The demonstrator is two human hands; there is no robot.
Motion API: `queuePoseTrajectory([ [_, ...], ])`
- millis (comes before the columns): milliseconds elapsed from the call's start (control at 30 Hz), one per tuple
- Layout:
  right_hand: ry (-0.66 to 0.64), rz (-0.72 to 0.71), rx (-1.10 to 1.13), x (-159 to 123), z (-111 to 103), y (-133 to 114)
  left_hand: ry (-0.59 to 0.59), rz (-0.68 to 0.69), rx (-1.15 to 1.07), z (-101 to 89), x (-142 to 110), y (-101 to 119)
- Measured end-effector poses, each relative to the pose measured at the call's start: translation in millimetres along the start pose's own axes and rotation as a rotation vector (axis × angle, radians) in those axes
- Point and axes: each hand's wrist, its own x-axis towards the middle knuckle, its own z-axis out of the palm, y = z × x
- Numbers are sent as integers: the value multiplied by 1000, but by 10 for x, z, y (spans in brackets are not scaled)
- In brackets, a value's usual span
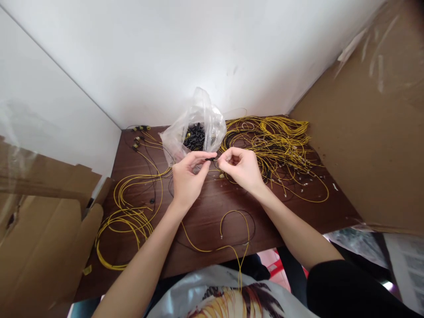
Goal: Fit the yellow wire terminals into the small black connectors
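Note:
My left hand [189,179] pinches a small black connector housing [210,159] between thumb and fingertips. Right beside it, my right hand [241,168] has its thumb and index finger closed on what looks like a thin wire end, mostly hidden by the fingers. Just behind both hands stands a clear plastic bag [213,128], its mouth open, with many black connector housings [194,137] inside. A yellow wire [202,251] paired with a dark one loops across the table below my hands and hangs over the front edge.
To the right lies a tangled heap of yellow wires [265,137] with small white ends. Coiled yellow wires [124,225] with black connectors [136,143] lie on the left. Cardboard [367,132] stands to the right, a cardboard box [46,238] to the left, and a white wall [185,48] behind the brown table [205,212].

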Motion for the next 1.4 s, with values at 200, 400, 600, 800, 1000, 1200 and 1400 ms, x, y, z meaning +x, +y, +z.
queuePoseTrajectory([
  [200,11,2,-18,-5,-7,-4,-12,18,67,-4,-14,-19],
  [400,30,-28,-82,-9,-6,-37,-2,6,60,6,-13,-15],
  [600,41,-74,-118,-21,-2,-65,2,-16,-13,22,-17,-23],
  [800,24,-68,-59,-31,2,-63,35,-45,25,23,-9,4],
  [1000,-22,6,40,-17,-9,-39,12,-42,54,2,0,23],
  [1200,-17,-25,15,-24,-13,-33,5,-102,-14,5,7,29],
  [1400,7,-123,-50,-34,-5,-35,0,-274,-174,11,22,38],
])
